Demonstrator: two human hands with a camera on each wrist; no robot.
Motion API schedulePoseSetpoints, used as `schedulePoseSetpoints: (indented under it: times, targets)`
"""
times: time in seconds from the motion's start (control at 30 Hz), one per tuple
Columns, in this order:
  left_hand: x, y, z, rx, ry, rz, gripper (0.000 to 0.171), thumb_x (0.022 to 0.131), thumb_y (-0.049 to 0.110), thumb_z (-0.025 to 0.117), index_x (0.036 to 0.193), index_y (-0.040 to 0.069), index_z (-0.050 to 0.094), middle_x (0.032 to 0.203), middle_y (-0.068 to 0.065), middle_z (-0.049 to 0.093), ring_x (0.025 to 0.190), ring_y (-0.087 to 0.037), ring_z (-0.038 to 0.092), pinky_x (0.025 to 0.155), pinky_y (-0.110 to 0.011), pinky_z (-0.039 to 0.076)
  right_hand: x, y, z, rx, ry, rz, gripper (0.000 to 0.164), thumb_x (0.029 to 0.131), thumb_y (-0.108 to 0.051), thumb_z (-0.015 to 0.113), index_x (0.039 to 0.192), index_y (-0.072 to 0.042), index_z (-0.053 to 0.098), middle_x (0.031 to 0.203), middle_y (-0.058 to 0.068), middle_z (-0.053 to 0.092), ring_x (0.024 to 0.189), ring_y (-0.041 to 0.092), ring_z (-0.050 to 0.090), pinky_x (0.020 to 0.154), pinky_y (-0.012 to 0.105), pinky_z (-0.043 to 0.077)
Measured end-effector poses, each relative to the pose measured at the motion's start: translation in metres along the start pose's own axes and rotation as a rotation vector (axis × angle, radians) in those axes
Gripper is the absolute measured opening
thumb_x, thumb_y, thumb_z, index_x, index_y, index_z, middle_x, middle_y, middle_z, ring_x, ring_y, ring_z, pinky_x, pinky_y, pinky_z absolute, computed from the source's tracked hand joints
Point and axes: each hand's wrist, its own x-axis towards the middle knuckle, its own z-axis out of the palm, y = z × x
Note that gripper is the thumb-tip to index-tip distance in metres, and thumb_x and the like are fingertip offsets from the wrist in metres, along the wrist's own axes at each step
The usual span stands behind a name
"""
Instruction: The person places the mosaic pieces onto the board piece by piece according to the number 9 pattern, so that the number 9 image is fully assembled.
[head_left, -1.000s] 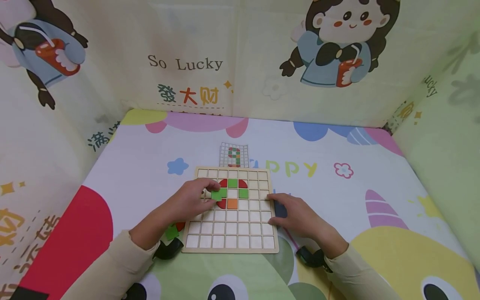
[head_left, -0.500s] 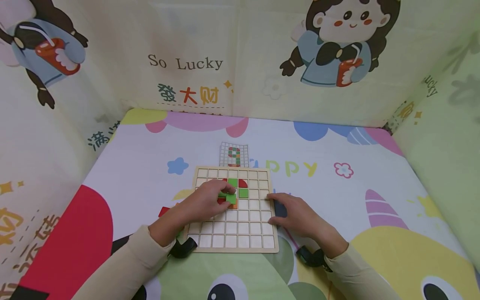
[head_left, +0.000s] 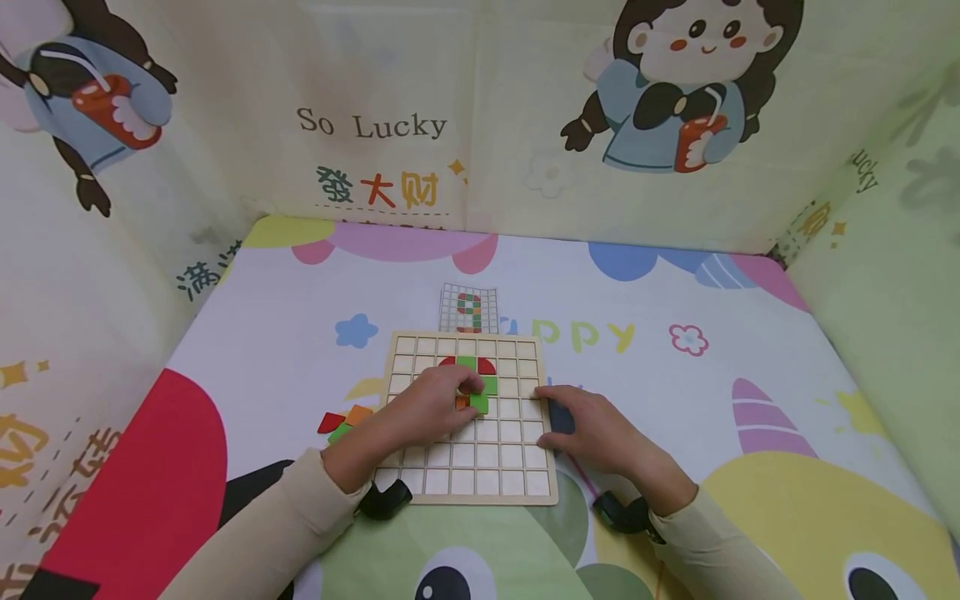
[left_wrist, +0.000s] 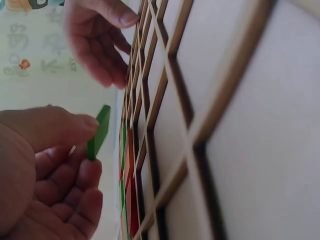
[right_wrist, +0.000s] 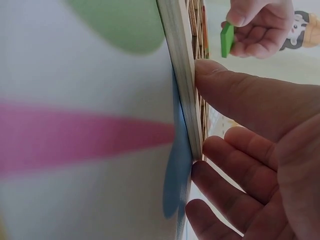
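My left hand [head_left: 431,406] pinches a green square tile [left_wrist: 99,132] between thumb and fingertips, above the wooden grid board [head_left: 450,500]. In the left wrist view the tile stands tilted, apart from the board's surface. On the board lie red quarter-round tiles [head_left: 486,367], a green square [head_left: 466,364], another green square [head_left: 491,385] and an orange square [head_left: 461,402] partly covered by my fingers. My right hand [head_left: 592,425] rests its thumb and fingertips against the board's right edge, spread along it in the right wrist view.
Behind the board lies a pattern card [head_left: 468,310] with a coloured shape on a grid. Loose tiles lie left of the board beside my left forearm: red [head_left: 331,422], orange [head_left: 358,414] and green [head_left: 340,432]. A printed cloth [head_left: 615,550] covers the table.
My left hand has moved right across the board with the green tile, from the left columns to near the orange tile. Loose tiles at the left came into view. The right hand stays put.
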Motion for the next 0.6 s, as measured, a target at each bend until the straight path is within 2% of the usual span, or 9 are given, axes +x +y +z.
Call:
schedulePoseSetpoints:
  times: [0.23,0.6]
  targets:
    - [0.006,0.0,0.009,0.015,-0.004,0.008,0.022,0.088,0.004,0.074,0.109,0.004,0.066,0.102,-0.002,0.066,0.093,-0.018,0.058,0.086,-0.034,0.052,-0.001,0.0,0.0,-0.005,0.002,-0.008,0.06,0.084,-0.022,0.082,0.136,-0.004,0.058,0.133,0.012,0.061,0.124,0.033,0.056,0.102,0.051,0.043]
    - [0.011,0.001,0.01,0.088,-0.059,0.005,0.024,0.088,0.005,0.074,0.11,0.001,0.066,0.104,-0.005,0.067,0.093,-0.02,0.059,0.088,-0.036,0.053,-0.001,0.0,0.0,-0.011,0.011,-0.013,0.059,0.084,-0.022,0.082,0.136,-0.004,0.058,0.133,0.013,0.061,0.124,0.034,0.056,0.102,0.052,0.044]
